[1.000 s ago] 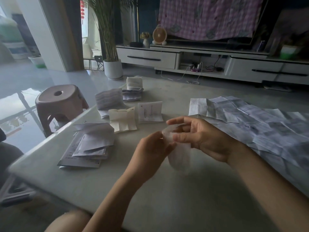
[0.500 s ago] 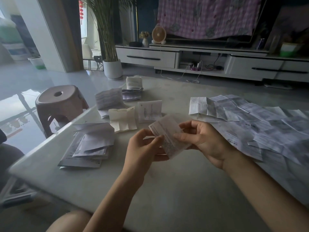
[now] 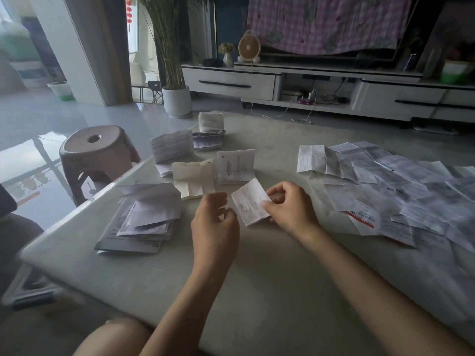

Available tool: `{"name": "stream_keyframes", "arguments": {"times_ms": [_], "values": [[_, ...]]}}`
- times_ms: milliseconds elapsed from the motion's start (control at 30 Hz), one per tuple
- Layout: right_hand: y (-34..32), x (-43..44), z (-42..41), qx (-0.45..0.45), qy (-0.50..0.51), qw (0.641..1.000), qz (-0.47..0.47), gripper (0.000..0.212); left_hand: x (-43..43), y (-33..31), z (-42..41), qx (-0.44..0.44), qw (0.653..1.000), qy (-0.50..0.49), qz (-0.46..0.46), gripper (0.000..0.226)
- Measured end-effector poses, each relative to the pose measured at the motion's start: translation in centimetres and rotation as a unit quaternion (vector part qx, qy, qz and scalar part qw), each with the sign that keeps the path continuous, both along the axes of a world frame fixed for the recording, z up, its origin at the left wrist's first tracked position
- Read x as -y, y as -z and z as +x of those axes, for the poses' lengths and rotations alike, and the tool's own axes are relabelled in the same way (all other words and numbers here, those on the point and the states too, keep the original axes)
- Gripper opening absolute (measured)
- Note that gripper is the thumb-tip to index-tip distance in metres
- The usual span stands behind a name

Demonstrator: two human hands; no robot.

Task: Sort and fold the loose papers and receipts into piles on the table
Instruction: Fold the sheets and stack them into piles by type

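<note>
My right hand (image 3: pixel 290 209) pinches a small folded receipt (image 3: pixel 250 202) just above the pale table (image 3: pixel 257 273). My left hand (image 3: pixel 214 222) hovers just left of it, fingers loosely curled, holding nothing. A spread of loose papers and receipts (image 3: pixel 401 196) covers the table's right side. Folded piles lie to the left: a large stack (image 3: pixel 144 217) nearest, a cream folded sheet (image 3: pixel 194 178), a white printed slip (image 3: pixel 235 167), a lined pile (image 3: pixel 172 150) and a far small pile (image 3: pixel 209 132).
A pink plastic stool (image 3: pixel 96 155) stands off the table's left edge. Beyond the table are a white planter (image 3: pixel 177 101) and a long white TV cabinet (image 3: pixel 321 88). Bare tabletop lies in front of my forearms.
My left hand has let go of the receipt and drawn a little to the left. My right hand now holds the folded receipt alone, tilted flatter than before.
</note>
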State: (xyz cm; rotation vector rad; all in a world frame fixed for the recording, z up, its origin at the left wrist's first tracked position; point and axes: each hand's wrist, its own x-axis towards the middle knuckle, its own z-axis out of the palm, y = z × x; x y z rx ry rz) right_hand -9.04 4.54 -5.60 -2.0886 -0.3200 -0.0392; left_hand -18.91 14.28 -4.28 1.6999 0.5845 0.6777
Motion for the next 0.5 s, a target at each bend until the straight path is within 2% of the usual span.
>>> {"name": "stream_keyframes", "arguments": {"times_ms": [67,167,300,333,433,500], "values": [[0.0,-1.2,-0.2,0.044,-0.001,0.997,-0.068,0.012,0.2,0.1,0.0,-0.007,0.999,0.000,0.044,0.030],[-0.1,-2.0,-0.6,0.105,-0.030,0.976,-0.189,0.026,0.4,0.5,-0.2,-0.009,0.995,0.006,0.104,0.029],[-1.1,0.1,0.9,0.109,-0.001,0.981,-0.160,0.024,1.2,0.1,0.6,-0.001,0.980,0.023,0.196,0.026],[-1.3,1.2,1.8,0.122,0.015,0.976,-0.181,0.024,1.7,-0.2,1.1,0.003,0.974,0.040,0.223,0.026],[-1.7,4.6,4.6,0.155,0.040,0.929,-0.333,0.035,3.6,-1.0,2.5,0.015,0.948,0.105,0.301,0.027],[-1.8,6.0,6.2,0.133,0.020,0.905,-0.403,0.041,4.6,-0.8,2.8,0.030,0.934,0.141,0.327,0.028]]}}
